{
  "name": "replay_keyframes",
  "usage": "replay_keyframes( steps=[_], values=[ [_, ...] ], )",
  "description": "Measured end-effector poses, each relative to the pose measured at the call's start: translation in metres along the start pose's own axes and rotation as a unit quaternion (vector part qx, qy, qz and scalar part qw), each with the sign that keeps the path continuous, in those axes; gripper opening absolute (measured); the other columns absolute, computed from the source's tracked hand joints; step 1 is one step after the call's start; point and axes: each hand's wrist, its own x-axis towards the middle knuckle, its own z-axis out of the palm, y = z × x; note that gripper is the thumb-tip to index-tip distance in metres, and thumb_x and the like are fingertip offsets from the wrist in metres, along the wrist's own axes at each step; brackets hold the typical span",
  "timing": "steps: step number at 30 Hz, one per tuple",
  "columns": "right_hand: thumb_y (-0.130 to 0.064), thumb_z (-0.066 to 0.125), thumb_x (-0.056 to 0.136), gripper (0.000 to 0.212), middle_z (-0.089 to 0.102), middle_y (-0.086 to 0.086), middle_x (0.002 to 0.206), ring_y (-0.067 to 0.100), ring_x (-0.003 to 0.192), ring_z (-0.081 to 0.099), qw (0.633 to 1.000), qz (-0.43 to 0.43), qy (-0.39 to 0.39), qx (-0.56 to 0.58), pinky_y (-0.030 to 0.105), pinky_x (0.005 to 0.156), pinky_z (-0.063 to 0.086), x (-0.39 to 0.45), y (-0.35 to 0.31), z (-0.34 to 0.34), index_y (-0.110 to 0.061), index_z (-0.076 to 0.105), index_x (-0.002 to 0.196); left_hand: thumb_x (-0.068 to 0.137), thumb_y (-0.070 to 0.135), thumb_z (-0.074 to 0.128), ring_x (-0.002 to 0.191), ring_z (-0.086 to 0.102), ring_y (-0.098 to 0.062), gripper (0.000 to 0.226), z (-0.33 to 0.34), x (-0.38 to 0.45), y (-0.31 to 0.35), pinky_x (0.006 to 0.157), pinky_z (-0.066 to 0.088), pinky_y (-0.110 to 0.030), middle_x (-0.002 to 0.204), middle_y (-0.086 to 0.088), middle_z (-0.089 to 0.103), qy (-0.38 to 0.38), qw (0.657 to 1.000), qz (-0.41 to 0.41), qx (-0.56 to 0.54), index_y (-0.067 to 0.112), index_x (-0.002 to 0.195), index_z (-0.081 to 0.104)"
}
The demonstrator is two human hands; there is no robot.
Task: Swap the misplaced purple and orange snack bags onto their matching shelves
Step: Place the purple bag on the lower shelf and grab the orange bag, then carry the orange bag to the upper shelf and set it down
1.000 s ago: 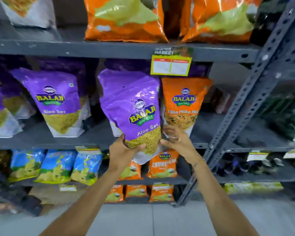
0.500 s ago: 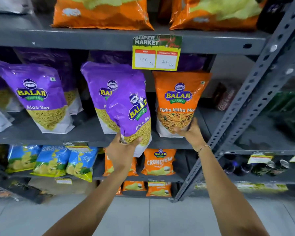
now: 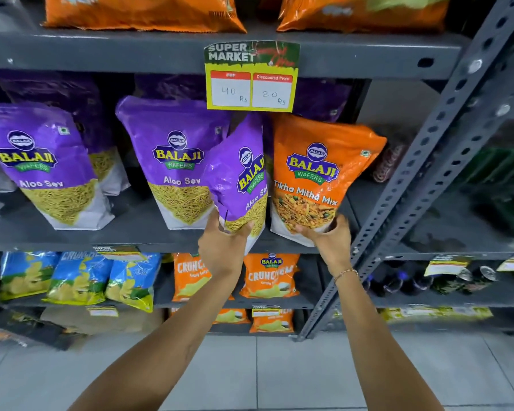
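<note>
Noted a yellow price tag [image 3: 251, 84] at upper centre, hand-marked 40 Rs and 20 Rs. Saw blue snack bags [image 3: 77, 277] leaning in a row at lower left, small orange Crunchem packets [image 3: 269, 275] just right of them. Found a grey perforated upright [image 3: 422, 173] slanting across the right, blurred green packets [image 3: 508, 185] beyond it, dark bottles [image 3: 398, 283] below, pale floor tiles [image 3: 279, 369] along the bottom.

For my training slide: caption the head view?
Left hand holds purple Aloo Sev bag; right hand grips orange Tikha Mitha Mix bag.
</note>
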Motion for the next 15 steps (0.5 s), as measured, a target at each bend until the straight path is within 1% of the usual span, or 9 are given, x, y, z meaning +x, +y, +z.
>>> replay_keyframes(
  steps=[2, 3, 5, 7, 9, 11, 12, 13, 15],
  values=[
    [-0.034, 0.092, 0.049, 0.068, 0.063, -0.006, 0.095, 0.002, 0.086, 0.059, 1.0, 0.005, -0.006, 0.006, 0.018, 0.069, 0.045, -0.003, -0.001, -0.003, -0.02, 0.05, 0.101, 0.065, 0.045, 0.078, 0.088, 0.067, -0.032, 0.071, 0.007, 0.002, 0.002, 0.072, 0.051, -0.038, 0.089, -0.007, 0.073, -0.009, 1.0, -0.005, -0.006, 0.027, 0.128, 0.051],
    [-0.034, 0.092, 0.049, 0.072, 0.062, -0.007, 0.097, 0.0, 0.086, 0.058, 1.0, 0.007, -0.004, 0.008, 0.017, 0.069, 0.045, -0.005, -0.001, -0.004, -0.017, 0.049, 0.105, 0.066, 0.045, 0.077, 0.096, 0.065, -0.033, 0.071, 0.009, 0.003, 0.002, 0.076, 0.05, -0.04, 0.102, -0.006, 0.073, -0.011, 1.0, -0.007, -0.004, 0.028, 0.129, 0.05],
    [-0.036, 0.091, 0.05, 0.076, 0.063, -0.004, 0.101, 0.002, 0.086, 0.059, 1.0, 0.011, 0.012, 0.005, 0.014, 0.069, 0.044, -0.01, -0.002, -0.004, -0.013, 0.049, 0.11, 0.068, 0.041, 0.077, 0.108, 0.061, -0.034, 0.071, 0.012, 0.007, 0.003, 0.082, 0.049, -0.041, 0.119, -0.005, 0.067, -0.034, 0.999, 0.002, -0.014, 0.025, 0.13, 0.046],
    [-0.033, 0.091, 0.05, 0.075, 0.063, -0.003, 0.099, 0.002, 0.084, 0.059, 0.999, 0.017, 0.045, 0.013, 0.007, 0.065, 0.044, -0.017, -0.003, -0.002, -0.012, 0.05, 0.109, 0.072, 0.026, 0.078, 0.12, 0.054, -0.03, 0.076, 0.011, 0.01, 0.006, 0.092, 0.047, -0.036, 0.131, -0.009, 0.059, -0.086, 0.993, 0.031, -0.068, 0.015, 0.137, 0.038],
    [-0.03, 0.092, 0.05, 0.072, 0.065, -0.001, 0.099, 0.004, 0.084, 0.06, 0.996, 0.022, 0.078, 0.032, 0.001, 0.061, 0.043, -0.024, -0.004, 0.0, -0.01, 0.053, 0.108, 0.074, 0.01, 0.075, 0.132, 0.041, -0.03, 0.084, 0.009, 0.008, 0.007, 0.108, 0.038, -0.042, 0.143, -0.016, 0.044, -0.134, 0.985, 0.053, -0.096, 0.005, 0.142, 0.026],
    [-0.026, 0.092, 0.051, 0.072, 0.066, 0.002, 0.101, 0.01, 0.088, 0.063, 0.993, 0.027, 0.097, 0.056, 0.001, 0.062, 0.044, -0.032, -0.004, 0.0, -0.007, 0.054, 0.108, 0.075, 0.008, 0.074, 0.14, 0.023, -0.035, 0.089, 0.006, -0.008, 0.007, 0.115, 0.026, -0.046, 0.149, -0.022, 0.026, -0.137, 0.989, 0.025, -0.043, -0.002, 0.143, 0.017],
    [-0.024, 0.092, 0.05, 0.072, 0.066, 0.002, 0.101, 0.01, 0.089, 0.063, 0.992, 0.029, 0.102, 0.068, 0.002, 0.062, 0.045, -0.036, -0.002, -0.002, -0.006, 0.055, 0.109, 0.075, 0.011, 0.075, 0.138, 0.02, -0.036, 0.089, 0.004, -0.019, 0.005, 0.114, 0.025, -0.046, 0.146, -0.023, 0.023, -0.123, 0.992, 0.001, -0.017, -0.003, 0.141, 0.018],
    [-0.023, 0.092, 0.05, 0.072, 0.066, 0.0, 0.099, 0.004, 0.087, 0.063, 0.991, 0.031, 0.106, 0.076, 0.002, 0.062, 0.045, -0.04, -0.001, -0.004, -0.006, 0.055, 0.109, 0.075, 0.013, 0.075, 0.133, 0.023, -0.035, 0.084, 0.003, -0.031, 0.004, 0.111, 0.029, -0.046, 0.14, -0.023, 0.026, -0.118, 0.993, -0.001, -0.005, -0.005, 0.137, 0.021],
    [-0.022, 0.092, 0.049, 0.07, 0.065, -0.01, 0.094, -0.009, 0.083, 0.06, 0.99, 0.031, 0.108, 0.086, 0.002, 0.06, 0.045, -0.049, 0.001, -0.009, -0.011, 0.055, 0.106, 0.078, 0.017, 0.073, 0.123, 0.036, -0.03, 0.069, -0.002, -0.047, 0.002, 0.102, 0.039, -0.041, 0.131, -0.02, 0.034, -0.173, 0.984, 0.036, -0.019, -0.003, 0.13, 0.031]
  ],
)
